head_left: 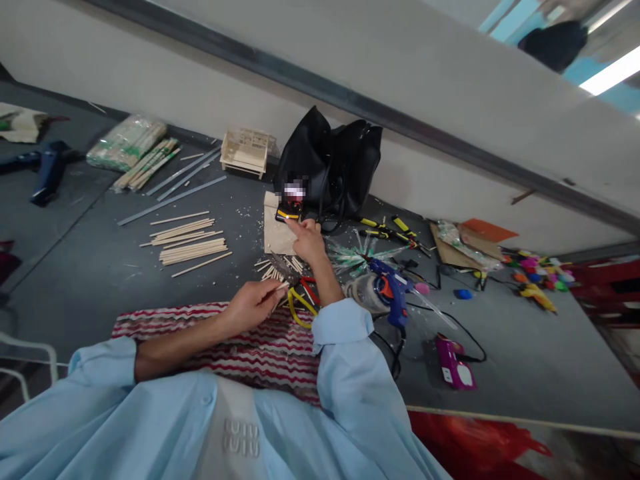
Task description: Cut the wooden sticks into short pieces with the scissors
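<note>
My left hand (253, 303) is closed in a pinch on a thin wooden stick (280, 288) above a red and white striped cloth (260, 347). My right hand (307, 241) reaches forward with the index finger stretched out onto the lit screen of a phone (289, 213). The phone lies on a piece of brown card (277, 237) in front of a black bag (330, 170). Short cut sticks (273, 270) lie scattered between my hands.
Rows of wooden sticks (187, 243) lie to the left, with packed chopsticks (127, 143) and a small wooden model (245, 152) behind. A blue glue gun (393, 290), pliers (385, 232), a pink device (454, 363) and coloured bits (535, 277) are on the right.
</note>
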### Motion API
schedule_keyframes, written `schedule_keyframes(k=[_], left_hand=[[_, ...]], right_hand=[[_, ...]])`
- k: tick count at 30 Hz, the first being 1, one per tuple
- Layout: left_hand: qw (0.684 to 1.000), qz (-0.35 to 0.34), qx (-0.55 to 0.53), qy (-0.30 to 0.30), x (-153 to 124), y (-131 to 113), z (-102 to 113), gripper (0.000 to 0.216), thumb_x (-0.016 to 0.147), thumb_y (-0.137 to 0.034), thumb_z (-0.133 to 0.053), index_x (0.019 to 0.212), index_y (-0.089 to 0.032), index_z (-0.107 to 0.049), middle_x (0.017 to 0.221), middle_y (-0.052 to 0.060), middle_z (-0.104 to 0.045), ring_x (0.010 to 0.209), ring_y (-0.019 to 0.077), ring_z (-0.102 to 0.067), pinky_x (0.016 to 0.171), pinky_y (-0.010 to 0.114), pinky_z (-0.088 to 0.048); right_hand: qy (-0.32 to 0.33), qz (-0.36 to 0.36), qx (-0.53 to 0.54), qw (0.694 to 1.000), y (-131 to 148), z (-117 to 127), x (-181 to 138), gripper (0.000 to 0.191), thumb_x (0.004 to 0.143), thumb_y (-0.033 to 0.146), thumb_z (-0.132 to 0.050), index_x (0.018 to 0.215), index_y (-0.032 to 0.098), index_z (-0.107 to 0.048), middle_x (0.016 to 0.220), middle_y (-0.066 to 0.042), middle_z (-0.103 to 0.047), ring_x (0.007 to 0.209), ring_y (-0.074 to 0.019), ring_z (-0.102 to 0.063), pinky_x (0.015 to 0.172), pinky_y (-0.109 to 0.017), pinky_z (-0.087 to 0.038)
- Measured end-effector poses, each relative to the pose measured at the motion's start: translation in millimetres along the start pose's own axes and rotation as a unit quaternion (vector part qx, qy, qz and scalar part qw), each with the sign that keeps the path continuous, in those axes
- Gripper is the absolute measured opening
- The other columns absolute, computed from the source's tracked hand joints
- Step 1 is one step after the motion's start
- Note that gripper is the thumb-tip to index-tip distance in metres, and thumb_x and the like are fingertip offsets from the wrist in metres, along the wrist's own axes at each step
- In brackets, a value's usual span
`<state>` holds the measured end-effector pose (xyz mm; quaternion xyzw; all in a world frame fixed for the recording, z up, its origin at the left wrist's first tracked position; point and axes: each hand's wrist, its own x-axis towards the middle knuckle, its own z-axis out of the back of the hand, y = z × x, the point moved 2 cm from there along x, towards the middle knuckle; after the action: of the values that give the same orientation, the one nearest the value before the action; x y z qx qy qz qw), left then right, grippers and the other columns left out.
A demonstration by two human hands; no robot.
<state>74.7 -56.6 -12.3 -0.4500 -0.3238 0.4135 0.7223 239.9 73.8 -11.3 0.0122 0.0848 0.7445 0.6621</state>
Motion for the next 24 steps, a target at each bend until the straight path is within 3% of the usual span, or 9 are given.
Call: schedule_keyframes(k=[3, 7, 15, 24], left_hand=[[0.999, -0.009, -0.017, 0.027, -1.3, 0.5, -4.3, 0.030, 0.093, -0.038, -0.044, 0.085, -0.023, -0.068, 0.071, 0.001, -0.066, 0.064, 0.0139, -0.057, 0.061, 0.023, -0.044], [1.000, -0.009, -0.023, 0.018, -2.0, 5.2, -3.9, 0.030, 0.093, -0.040, -0.044, 0.087, -0.027, -0.070, 0.071, 0.001, -0.067, 0.067, 0.0157, -0.060, 0.061, 0.024, -0.047], [0.998, -0.011, -0.066, -0.020, -7.0, 8.4, -2.2, 0.029, 0.093, -0.037, -0.046, 0.094, -0.023, -0.071, 0.081, 0.002, -0.073, 0.069, 0.0135, -0.064, 0.065, 0.022, -0.049], [0.996, -0.035, -0.066, -0.054, -13.5, 10.1, -0.1, 0.026, 0.092, -0.032, -0.048, 0.101, -0.026, -0.071, 0.089, 0.003, -0.076, 0.078, 0.0147, -0.069, 0.071, 0.024, -0.053]], right_hand=[[0.001, 0.006, -0.010, 1.000, 0.5, -1.3, 1.8, 0.064, 0.083, 0.008, -0.044, 0.141, 0.035, -0.050, 0.118, -0.012, -0.048, 0.106, -0.0266, -0.044, 0.089, -0.035, -0.040], [-0.013, -0.007, -0.022, 1.000, 0.8, 1.6, 10.4, 0.065, 0.083, 0.008, -0.044, 0.141, 0.036, -0.049, 0.116, -0.012, -0.048, 0.105, -0.0267, -0.044, 0.087, -0.037, -0.042], [-0.109, -0.040, 0.035, 0.993, -6.4, 24.5, 36.6, 0.069, 0.080, 0.006, -0.044, 0.146, 0.026, -0.043, 0.114, -0.013, -0.049, 0.104, -0.0269, -0.046, 0.096, -0.039, -0.038], [-0.070, -0.024, 0.033, 0.997, -7.5, 10.6, 18.5, 0.069, 0.078, 0.002, -0.043, 0.143, 0.025, -0.048, 0.112, -0.012, -0.050, 0.105, -0.0253, -0.047, 0.097, -0.035, -0.037]])
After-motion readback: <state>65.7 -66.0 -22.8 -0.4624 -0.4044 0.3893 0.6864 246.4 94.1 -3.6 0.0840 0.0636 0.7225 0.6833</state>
